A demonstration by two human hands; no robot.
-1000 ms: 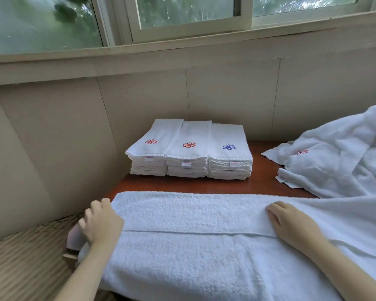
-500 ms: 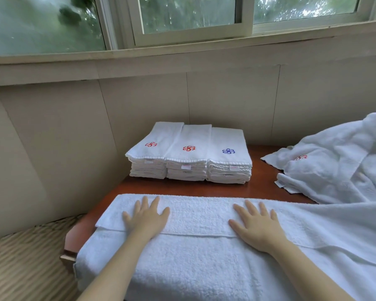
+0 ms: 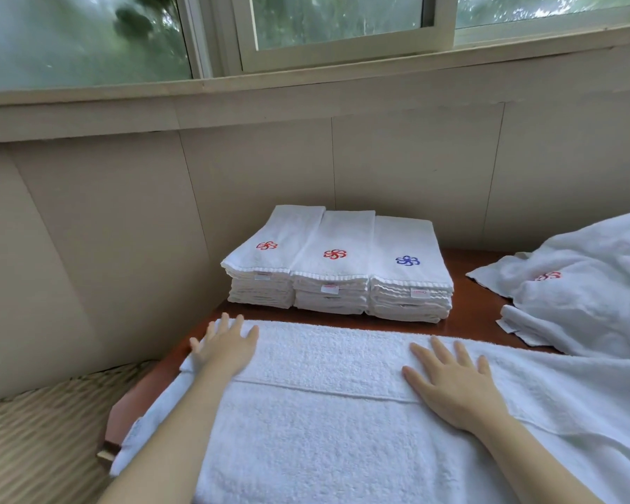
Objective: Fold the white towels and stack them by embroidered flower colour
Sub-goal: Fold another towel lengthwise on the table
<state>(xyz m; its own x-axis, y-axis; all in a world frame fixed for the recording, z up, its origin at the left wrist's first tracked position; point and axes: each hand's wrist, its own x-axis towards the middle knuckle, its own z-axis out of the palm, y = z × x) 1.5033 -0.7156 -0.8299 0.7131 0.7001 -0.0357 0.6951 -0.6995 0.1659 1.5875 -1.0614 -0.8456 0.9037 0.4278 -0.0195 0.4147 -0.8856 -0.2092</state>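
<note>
Status: mid-fold, smoothing stage. The towel (image 3: 324, 431) lies lengthwise along the near edge of the table (image 3: 466, 318). Its near side hangs off toward me, and its right end runs toward the loose pile (image 3: 597, 314); I can't tell where it stops. One lengthwise fold is in, and the folded edge (image 3: 317, 389) runs left to right across the middle. Left hand (image 3: 226, 349) is flat on the far-left corner, palm down, fingers straight and close together, gripping nothing. Right hand (image 3: 451, 387) is flat right of centre with fingers splayed and the palm lying across the folded edge, also gripping nothing. Both just press. Behind, near the wall, three folded stacks sit side by side and touching: left red stack (image 3: 266, 271), middle red stack (image 3: 333, 281), blue stack (image 3: 410, 289). The loose pile on the right is unfolded, with one red flower (image 3: 548, 276) showing. The flower on the towel under my hands is hidden, so I can't say which stack it goes to. My read is that stacking is well along but not done, since the pile has more in it. Next move, as I judge it: pinch the left-end corners and bring them across to the right to shorten the strip, repeating until it matches the stack footprint. That needs the edges lined up and the flower ending on top. Risk: the terry is thick and the overhang could drag the fold open on lift.
</note>
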